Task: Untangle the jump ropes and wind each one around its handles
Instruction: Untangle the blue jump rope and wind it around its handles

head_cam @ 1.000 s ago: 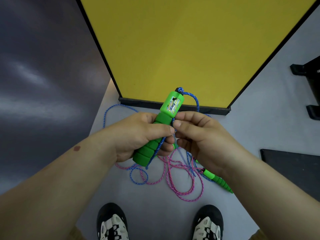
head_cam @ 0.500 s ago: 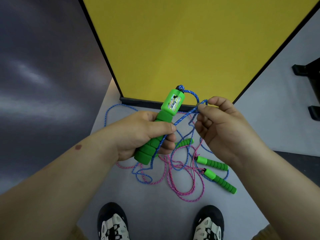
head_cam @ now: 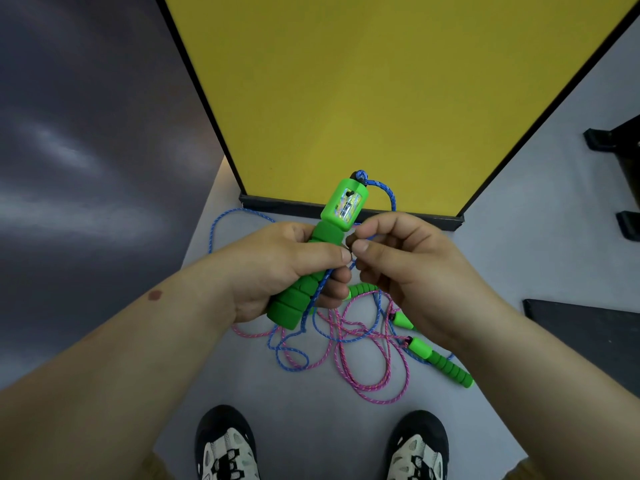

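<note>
Head view: left hand (head_cam: 277, 268) grips green counter handle (head_cam: 313, 268), long axis tilted upright; right hand (head_cam: 408, 268) fingers pinch blue rope (head_cam: 389, 195) just beside it.

Green counter handle (head_cam: 341, 216) held upright, blue rope (head_cam: 382, 192) attached; pink rope (head_cam: 367, 362) tangled on floor.

Yellow panel (head_cam: 381, 98) upright on grey floor (head_cam: 519, 254) — two shoes (head_cam: 227, 445) below.
</note>
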A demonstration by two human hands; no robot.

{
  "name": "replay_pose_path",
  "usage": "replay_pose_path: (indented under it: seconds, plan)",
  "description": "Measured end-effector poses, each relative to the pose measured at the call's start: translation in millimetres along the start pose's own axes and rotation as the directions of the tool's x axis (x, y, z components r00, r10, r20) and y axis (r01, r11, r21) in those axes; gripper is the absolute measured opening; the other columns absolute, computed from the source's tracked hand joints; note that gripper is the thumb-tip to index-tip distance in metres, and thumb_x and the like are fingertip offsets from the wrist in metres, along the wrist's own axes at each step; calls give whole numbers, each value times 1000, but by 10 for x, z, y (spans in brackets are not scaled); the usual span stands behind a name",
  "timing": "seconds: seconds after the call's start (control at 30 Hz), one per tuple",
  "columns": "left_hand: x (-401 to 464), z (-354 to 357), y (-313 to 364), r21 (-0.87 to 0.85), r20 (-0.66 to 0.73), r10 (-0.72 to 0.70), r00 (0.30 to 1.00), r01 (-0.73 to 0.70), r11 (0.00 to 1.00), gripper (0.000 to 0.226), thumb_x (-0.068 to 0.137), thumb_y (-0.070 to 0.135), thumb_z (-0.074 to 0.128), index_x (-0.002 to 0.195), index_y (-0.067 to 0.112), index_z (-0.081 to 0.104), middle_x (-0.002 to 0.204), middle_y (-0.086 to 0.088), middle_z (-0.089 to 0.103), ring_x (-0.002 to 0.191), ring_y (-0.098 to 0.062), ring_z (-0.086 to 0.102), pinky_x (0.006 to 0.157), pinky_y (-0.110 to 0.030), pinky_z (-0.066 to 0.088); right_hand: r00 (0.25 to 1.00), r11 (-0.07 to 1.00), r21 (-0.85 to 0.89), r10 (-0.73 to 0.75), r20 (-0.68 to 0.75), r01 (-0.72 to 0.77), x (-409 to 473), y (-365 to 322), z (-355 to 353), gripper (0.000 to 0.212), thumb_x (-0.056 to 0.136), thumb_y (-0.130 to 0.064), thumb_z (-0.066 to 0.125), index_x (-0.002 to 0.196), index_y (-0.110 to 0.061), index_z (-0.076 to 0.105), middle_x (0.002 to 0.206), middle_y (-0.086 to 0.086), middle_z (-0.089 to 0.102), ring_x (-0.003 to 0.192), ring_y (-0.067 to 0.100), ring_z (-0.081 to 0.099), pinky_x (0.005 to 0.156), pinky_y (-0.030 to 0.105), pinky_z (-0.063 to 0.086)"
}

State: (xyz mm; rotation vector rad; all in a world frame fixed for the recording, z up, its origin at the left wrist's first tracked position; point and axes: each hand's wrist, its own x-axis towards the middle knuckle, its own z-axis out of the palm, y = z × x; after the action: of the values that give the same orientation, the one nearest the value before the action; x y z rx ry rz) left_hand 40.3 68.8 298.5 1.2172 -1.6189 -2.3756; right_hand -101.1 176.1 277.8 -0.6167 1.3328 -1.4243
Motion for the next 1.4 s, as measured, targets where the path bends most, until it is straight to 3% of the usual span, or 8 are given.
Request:
replay_pose_path:
  seconds: [0.17, 0.33, 0.5, 0.63, 0.8, 0.93, 1.2, 1.4]
  plan:
    - [4, -22, 2, -4, -3, -10, 1000, 10, 1000, 5, 95, 8, 63, 92, 4, 63, 73, -9, 69, 63, -18, 68, 63, -32, 60, 981, 993, 118, -4, -195, 28, 73, -66, -103, 15, 90, 2, 65, 89, -13, 68, 75, 3, 66, 65, 13, 60, 63, 23, 52]
    - [-3, -19, -5, 13, 4, -4, 1000, 4, 1000, 5, 96, 7, 62, 95, 2, 63, 73, -9, 68, 62, -18, 68, 64, -33, 61, 936, 977, 203, 14, -352, 62, 123, -108, -197, 14, 92, 1, 64, 90, -13, 67, 86, 11, 63, 62, 14, 60, 63, 25, 52]
    - [-7, -5, 2, 18, -2, 0, 1000, 0, 1000, 4, 96, 6, 62, 93, 2, 62, 71, -9, 67, 60, -18, 67, 64, -33, 62, 971, 980, 199, 40, -235, 8, 82, -65, -122, 11, 94, -4, 63, 99, -13, 68, 76, 1, 64, 66, 14, 61, 64, 25, 53]
    - [-4, 9, -2, 18, -9, 2, 1000, -2, 1000, 5, 96, 5, 62, 91, 4, 63, 69, -7, 68, 60, -17, 67, 62, -32, 61, 995, 978, 204, 55, -84, -37, 18, -27, -16, 13, 92, -3, 63, 98, -12, 68, 82, 5, 66, 66, 13, 60, 60, 22, 52]
    - [-5, 5, -4, 15, 4, 3, 1000, -3, 1000, 7, 95, 4, 61, 90, 6, 65, 70, -8, 67, 60, -18, 67, 62, -32, 61, 1000, 998, 56, 30, 7, -30, -23, 21, 46, 15, 89, 0, 66, 92, -13, 69, 77, 2, 66, 65, 11, 60, 60, 22, 49]
    - [-4, -7, -3, 1, -3, -13, 1000, 13, 1000, 2, 95, 6, 63, 95, 4, 64, 71, -8, 68, 61, -18, 67, 63, -33, 60, 998, 999, 47, 10, -66, -7, 0, -10, 17, 16, 87, 2, 68, 87, -15, 70, 75, 0, 67, 62, 11, 58, 60, 23, 48]
    - [3, -15, 7, 20, 0, 4, 1000, -4, 1000, 4, 96, 6, 61, 94, 3, 62, 70, -7, 67, 60, -17, 67, 63, -33, 61, 929, 976, 200, 0, -370, 79, 111, -149, -205, 16, 88, 0, 69, 88, -15, 69, 79, 5, 65, 62, 13, 59, 62, 25, 50]
    - [-7, 5, 13, 34, -8, 12, 1000, -12, 999, 5, 95, 4, 61, 91, 3, 61, 68, -8, 66, 58, -17, 66, 63, -33, 62, 952, 982, 183, 3, -305, 56, 96, -113, -164, 13, 90, -3, 67, 95, -15, 67, 76, 4, 61, 62, 14, 58, 61, 25, 50]
